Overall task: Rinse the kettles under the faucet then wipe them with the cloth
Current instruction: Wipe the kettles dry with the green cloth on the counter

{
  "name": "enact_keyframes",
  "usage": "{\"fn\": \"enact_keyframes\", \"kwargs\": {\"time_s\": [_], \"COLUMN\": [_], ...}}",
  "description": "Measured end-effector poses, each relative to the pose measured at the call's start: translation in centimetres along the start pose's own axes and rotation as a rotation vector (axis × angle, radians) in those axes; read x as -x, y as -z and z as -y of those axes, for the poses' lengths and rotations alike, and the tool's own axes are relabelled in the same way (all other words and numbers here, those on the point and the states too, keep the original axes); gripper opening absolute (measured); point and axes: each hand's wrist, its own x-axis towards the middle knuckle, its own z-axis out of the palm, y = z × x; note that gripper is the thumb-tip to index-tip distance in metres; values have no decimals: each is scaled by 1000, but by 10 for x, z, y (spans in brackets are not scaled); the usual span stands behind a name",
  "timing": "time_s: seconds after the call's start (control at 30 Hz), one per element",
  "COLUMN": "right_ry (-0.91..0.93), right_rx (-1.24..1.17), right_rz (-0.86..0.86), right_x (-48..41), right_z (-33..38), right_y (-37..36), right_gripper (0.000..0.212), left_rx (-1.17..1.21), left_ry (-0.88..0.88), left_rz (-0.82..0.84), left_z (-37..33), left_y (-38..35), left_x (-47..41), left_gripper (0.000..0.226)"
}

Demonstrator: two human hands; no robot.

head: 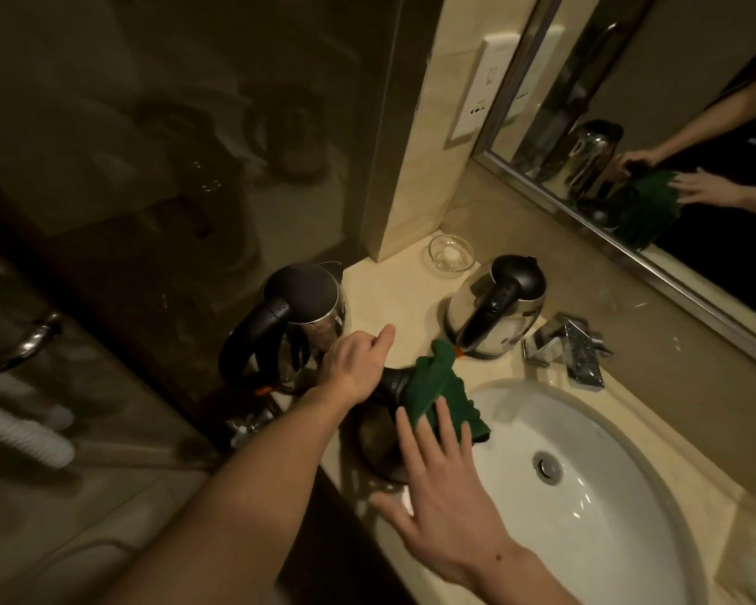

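Left hand (359, 364) grips the handle of the near kettle (376, 434); right hand (446, 482), fingers straight, presses the cloth (437, 382) against it. Hazard: firm wiping may slide this kettle off the nearby edge of the surface (389, 294).

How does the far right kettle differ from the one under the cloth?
The far right kettle stands uncovered; the green cloth drapes the near kettle. No hand touches the far right kettle; the left hand holds the near kettle, the right hand presses the cloth on it. Both have black tops.
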Motion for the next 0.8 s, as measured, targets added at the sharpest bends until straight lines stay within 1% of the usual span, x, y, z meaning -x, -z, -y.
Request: {"fn": "enact_keyframes", "kwargs": {"time_s": [0.1, 0.23, 0.3, 0.43, 0.6, 0.67, 0.73, 0.8], "right_ry": [24, 34, -8, -93, 8, 16, -47, -130], "right_rx": [67, 113, 109, 49, 95, 97, -30, -279], "right_rz": [-25, -55, -21, -5, 1, -17, -11, -80], "right_x": [5, 0, -8, -26, -15, -17, -26, -39], "right_z": [11, 4, 1, 0, -2, -6, -14, -25], "right_y": [-18, -22, -13, -3, -10, -3, 4, 12], "right_gripper": [89, 87, 86, 88, 87, 89, 93, 93], "left_rx": [-22, -45, -52, -61, -62, -56, -46, -40], "left_ry": [35, 20, 15, 16, -8, -24, -35, -46], "left_rz": [47, 54, 59, 60, 39, 23, 4, -10], "left_z": [-2, 0, 1, 0, 2, 3, 3, 2], "left_y": [2, 1, 1, 2, 0, -1, -1, -1], "left_x": [-1, -2, -2, -3, -4, -4, -4, -4], "left_gripper": [69, 73, 75, 78, 78, 77, 73, 67]}}
